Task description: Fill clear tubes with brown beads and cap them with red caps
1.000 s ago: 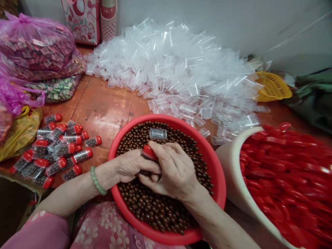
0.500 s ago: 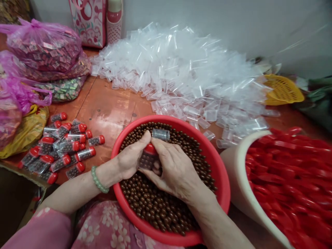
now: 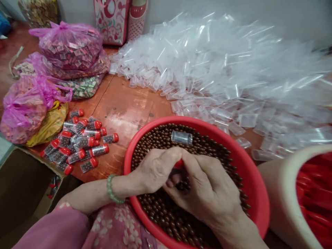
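Over a red basin (image 3: 252, 193) full of small brown balls (image 3: 166, 214), my left hand (image 3: 153, 169) and my right hand (image 3: 207, 190) are both closed around one filled tube with a red cap (image 3: 178, 164). Only the cap shows between the fingers. An empty clear tube (image 3: 182, 137) lies on the balls just beyond my hands. A green bead bracelet (image 3: 112, 189) circles my left wrist.
Several filled red-capped tubes (image 3: 83, 141) lie on the brown table at the left. A big heap of empty clear tubes (image 3: 220, 69) fills the back. A cream tub of red caps (image 3: 316, 197) stands at right. Pink bags (image 3: 70, 48) and an open cardboard box (image 3: 23, 186) are at left.
The view has swung left, so the red basin and the tub sit further right. My hands have closed more tightly over the capped tube, hiding its body.
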`<control>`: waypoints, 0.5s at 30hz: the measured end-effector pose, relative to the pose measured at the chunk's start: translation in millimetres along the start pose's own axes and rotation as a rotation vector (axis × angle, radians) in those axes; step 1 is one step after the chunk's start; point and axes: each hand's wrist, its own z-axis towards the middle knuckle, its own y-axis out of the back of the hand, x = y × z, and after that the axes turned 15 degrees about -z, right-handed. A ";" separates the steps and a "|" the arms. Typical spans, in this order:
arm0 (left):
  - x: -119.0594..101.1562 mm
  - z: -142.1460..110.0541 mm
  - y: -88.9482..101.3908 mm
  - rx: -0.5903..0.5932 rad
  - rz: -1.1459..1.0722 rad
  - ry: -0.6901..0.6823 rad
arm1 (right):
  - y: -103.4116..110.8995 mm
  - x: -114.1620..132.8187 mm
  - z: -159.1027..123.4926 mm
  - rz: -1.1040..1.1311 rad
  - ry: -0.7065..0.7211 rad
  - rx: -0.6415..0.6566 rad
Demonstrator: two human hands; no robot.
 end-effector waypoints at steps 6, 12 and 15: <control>-12.5 -23.8 71.3 -0.487 0.766 -0.556 | 11.3 -32.0 -6.6 -0.024 -0.231 0.101; -0.7 -27.8 156.2 -0.838 1.644 -0.590 | 16.6 -73.2 -43.9 -0.002 -0.653 0.219; 1.1 -30.8 170.5 -0.734 1.658 -0.573 | 21.6 -76.3 -54.1 0.176 -0.652 0.345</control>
